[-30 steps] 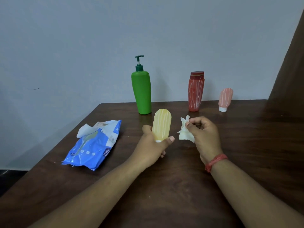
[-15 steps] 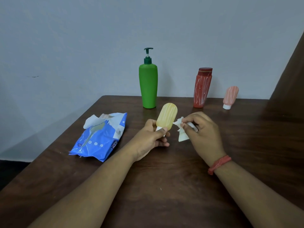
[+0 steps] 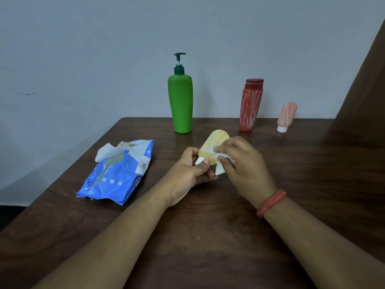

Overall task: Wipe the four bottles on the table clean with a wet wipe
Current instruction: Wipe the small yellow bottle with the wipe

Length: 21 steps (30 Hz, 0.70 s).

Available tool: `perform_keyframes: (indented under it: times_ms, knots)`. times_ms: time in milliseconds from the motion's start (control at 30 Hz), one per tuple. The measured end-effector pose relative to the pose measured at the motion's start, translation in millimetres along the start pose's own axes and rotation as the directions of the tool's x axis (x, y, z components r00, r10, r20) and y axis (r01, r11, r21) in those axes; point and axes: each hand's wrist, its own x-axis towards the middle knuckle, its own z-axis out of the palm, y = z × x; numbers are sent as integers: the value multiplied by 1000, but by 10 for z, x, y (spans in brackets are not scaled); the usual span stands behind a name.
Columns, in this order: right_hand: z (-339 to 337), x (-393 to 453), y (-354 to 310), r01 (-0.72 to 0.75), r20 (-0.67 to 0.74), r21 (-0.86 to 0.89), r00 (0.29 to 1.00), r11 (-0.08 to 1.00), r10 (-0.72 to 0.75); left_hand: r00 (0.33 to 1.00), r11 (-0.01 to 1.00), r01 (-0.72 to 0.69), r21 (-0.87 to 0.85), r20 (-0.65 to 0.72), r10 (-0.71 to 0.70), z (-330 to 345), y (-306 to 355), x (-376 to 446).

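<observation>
The yellow bottle (image 3: 214,146) tilts above the table (image 3: 208,226), in front of the green pump bottle (image 3: 180,103), its white cap end half hidden in the gripping left hand (image 3: 188,174). The right hand (image 3: 243,165) pinches a wet wipe (image 3: 220,163) against it, mostly covering the wipe. Right of the green pump bottle stand the red bottle (image 3: 250,105) and pink bottle (image 3: 286,115); the blue wipes pack (image 3: 118,174) lies to its left and nearer.

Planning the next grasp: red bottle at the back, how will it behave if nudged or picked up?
The red bottle stands tall on a narrow base and appears to lean, so a high nudge would likely tip it. It looks like rigid plastic, probably stiff in a hand; its weight cannot be judged.
</observation>
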Motion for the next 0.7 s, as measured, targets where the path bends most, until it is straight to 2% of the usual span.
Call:
perform_keyframes:
  times_ms: [100,233,367,533,633,700]
  knots:
    - [-12,-13,0,-8,-3,30,1000,1000,8,1000,999,-3,-38,-22,2,53,-6,-8]
    - [1,-29,-29,70,63,62,995,996,-74,997,995,-6,-97,-75,-1,67,-13,-15]
    - [-70,23,39,-43,-73,17,996,999,44,998,997,20,-71,-62,-24,78,-12,-22]
    - [-33,-28,24,51,49,58,997,997,-54,995,990,30,-135,-85,-42,62,7,-45]
    - [-79,27,102,-42,-73,26,996,999,44,996,990,43,-133,-75,-54,76,20,-61]
    - [-89,17,96,-48,-53,42,997,998,50,996,988,45,-149,-75,-57,77,21,-64]
